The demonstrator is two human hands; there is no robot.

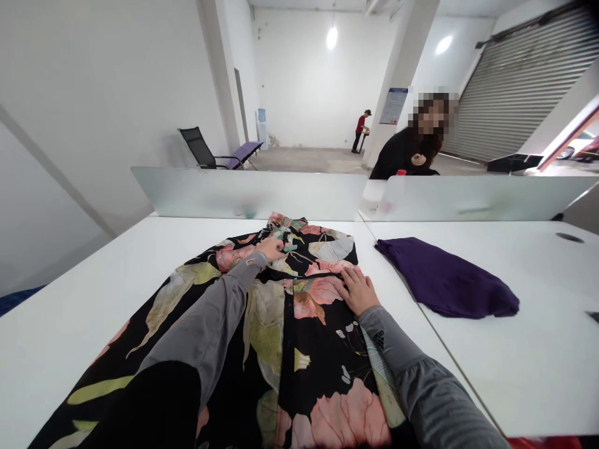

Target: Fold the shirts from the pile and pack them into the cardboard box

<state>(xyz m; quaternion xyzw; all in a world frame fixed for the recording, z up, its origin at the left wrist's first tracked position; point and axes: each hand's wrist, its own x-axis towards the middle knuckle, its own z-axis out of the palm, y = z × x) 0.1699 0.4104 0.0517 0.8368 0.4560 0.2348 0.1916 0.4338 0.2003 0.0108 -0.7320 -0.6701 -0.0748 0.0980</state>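
A black dress (266, 340) printed with pink, green and cream flowers lies spread across the white table, its collar at the far end. Near the collar, my left hand (270, 249) is closed, with its curled fingers on the cloth. My right hand (358, 290) rests on the dress's right side, fingers stretched out and apart, palm down. Between the two hands run a thin cord and a gathered seam. Grey sleeves cover both my forearms, and my left arm hides part of the dress.
To the right, a folded dark purple cloth (447, 277) lies on the white table (528, 368). Frosted partitions (257, 194) line the table's far edge. Behind them a person in black (397, 153) leans over. Farther back are another person (360, 132) and a reclining chair (199, 149).
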